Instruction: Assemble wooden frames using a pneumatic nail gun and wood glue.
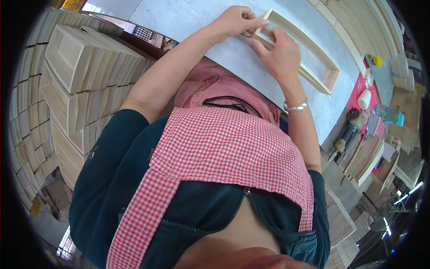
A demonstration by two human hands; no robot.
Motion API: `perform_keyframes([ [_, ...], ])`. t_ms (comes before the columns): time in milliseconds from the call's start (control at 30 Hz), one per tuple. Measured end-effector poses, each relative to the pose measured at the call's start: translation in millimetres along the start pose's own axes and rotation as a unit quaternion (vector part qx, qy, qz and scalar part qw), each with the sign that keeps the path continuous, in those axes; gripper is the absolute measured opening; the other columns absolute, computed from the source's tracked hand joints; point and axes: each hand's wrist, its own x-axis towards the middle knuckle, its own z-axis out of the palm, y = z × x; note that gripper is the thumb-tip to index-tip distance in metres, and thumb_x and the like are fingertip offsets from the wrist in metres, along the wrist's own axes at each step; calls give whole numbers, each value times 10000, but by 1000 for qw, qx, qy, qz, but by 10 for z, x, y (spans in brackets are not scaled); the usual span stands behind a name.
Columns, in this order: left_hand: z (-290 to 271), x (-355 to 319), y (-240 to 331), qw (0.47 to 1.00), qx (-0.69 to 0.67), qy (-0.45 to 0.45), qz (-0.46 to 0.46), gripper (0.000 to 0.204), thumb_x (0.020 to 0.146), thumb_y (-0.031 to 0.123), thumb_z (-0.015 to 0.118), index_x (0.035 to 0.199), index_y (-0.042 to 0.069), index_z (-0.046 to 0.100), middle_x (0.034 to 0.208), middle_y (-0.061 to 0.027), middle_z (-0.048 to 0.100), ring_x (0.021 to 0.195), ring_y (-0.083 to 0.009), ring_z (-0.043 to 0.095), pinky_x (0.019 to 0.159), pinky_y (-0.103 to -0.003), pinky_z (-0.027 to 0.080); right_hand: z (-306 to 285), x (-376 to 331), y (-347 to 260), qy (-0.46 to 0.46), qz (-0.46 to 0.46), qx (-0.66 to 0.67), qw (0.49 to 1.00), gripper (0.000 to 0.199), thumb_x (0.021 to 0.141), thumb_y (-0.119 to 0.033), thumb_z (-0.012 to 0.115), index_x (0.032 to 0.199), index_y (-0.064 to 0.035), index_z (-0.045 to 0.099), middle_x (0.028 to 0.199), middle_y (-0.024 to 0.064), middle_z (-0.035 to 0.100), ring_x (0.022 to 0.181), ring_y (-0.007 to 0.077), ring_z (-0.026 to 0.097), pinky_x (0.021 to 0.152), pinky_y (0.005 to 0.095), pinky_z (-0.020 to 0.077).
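Observation:
A long, narrow frame of pale wood lies slantwise on the white marbled tabletop, its near left end between my hands. My left hand is closed at that end, its thumb laid on the corner and the other fingers curled. A small dark thing shows under those fingers, too hidden to name. Close by, my right hand grips the frame's near long side by the same end, fingers bent over the wall and thumb stretched toward the left hand. A silvery bracelet circles my right wrist.
Tall stacks of pale wooden trays stand at my left. Long wooden boards line the table's far right. On the right are a white roll, a power tool and a clear teal container. The table edge runs before my apron.

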Motion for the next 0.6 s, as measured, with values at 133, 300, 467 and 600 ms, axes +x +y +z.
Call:
perform_keyframes([
  [133,-4,-202,-24,995,-53,-23,83,345,970,249,653,1232,26,620,1279,-129,622,1224,-249,555,1076,-406,429,-328,-135,219,-70,38,25,997,251,856,-314,740,868,-68,690,775,60,707,642,211,633,611,325,475],
  [300,33,-338,114,962,-132,-68,228,448,978,251,628,1364,36,555,1370,-135,555,1256,-240,512,1074,-388,412,-818,32,92,-68,97,138,983,251,896,-273,714,866,-24,705,720,69,686,581,191,571,577,304,453],
  [467,138,-526,302,945,-117,-66,297,495,957,201,635,1414,49,522,1402,-130,536,1284,-254,487,1099,-387,384,-1095,91,-18,-78,153,221,960,246,942,-230,690,902,13,704,721,30,641,629,118,514,591,246,427],
  [600,190,-564,363,941,-124,-60,307,522,929,162,660,1420,55,520,1411,-132,533,1291,-270,483,1109,-388,377,-1129,75,-29,-64,158,253,952,275,945,-247,689,884,21,703,703,34,636,623,113,507,581,246,424],
])
